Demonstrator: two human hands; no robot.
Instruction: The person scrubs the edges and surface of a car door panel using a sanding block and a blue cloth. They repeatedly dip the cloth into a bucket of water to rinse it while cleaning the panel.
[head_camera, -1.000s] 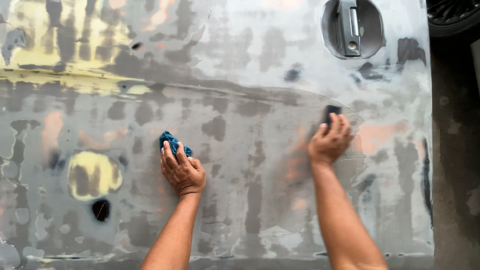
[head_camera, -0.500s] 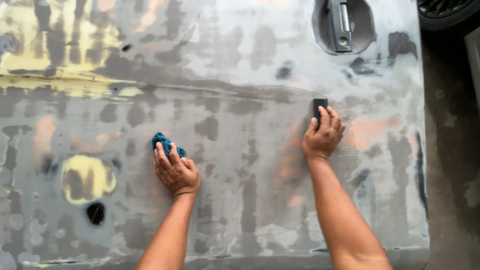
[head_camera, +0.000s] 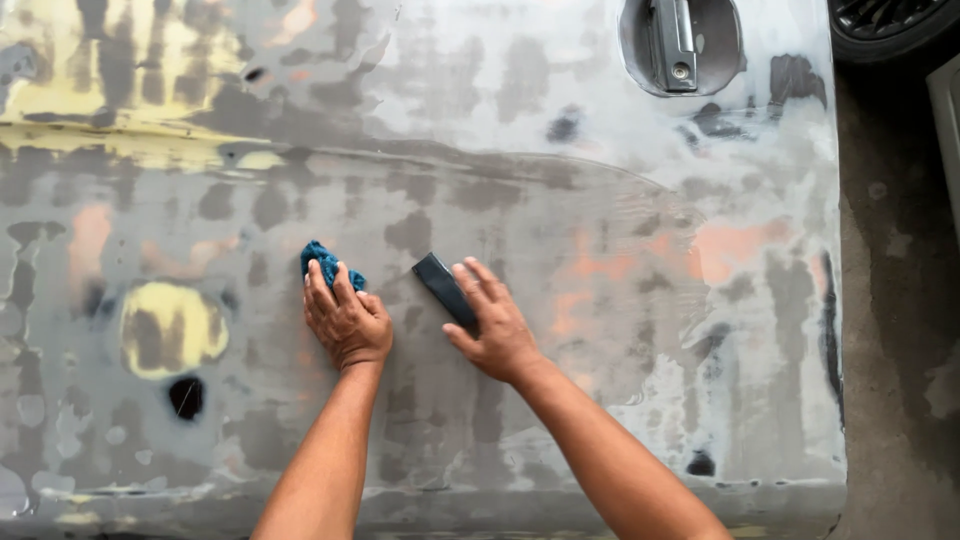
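A sanded grey car door panel (head_camera: 560, 190) with yellow filler patches lies flat below me. My left hand (head_camera: 347, 322) presses a crumpled blue cloth (head_camera: 327, 262) onto the panel near its middle. Just to its right, my right hand (head_camera: 494, 322) holds a flat black sanding block (head_camera: 443, 287) against the surface, the block tilted diagonally under my fingers. The two hands are close together, a small gap between them.
A recessed door handle (head_camera: 676, 42) sits at the panel's upper right. A yellow filler spot (head_camera: 172, 328) and a small dark hole (head_camera: 186, 396) lie at the left. A concrete floor (head_camera: 900, 330) and a tyre (head_camera: 890, 22) border the right side.
My right hand has slid the black block leftward and down across the panel, ending beside the left hand. My left hand with the blue cloth has stayed on the same spot.
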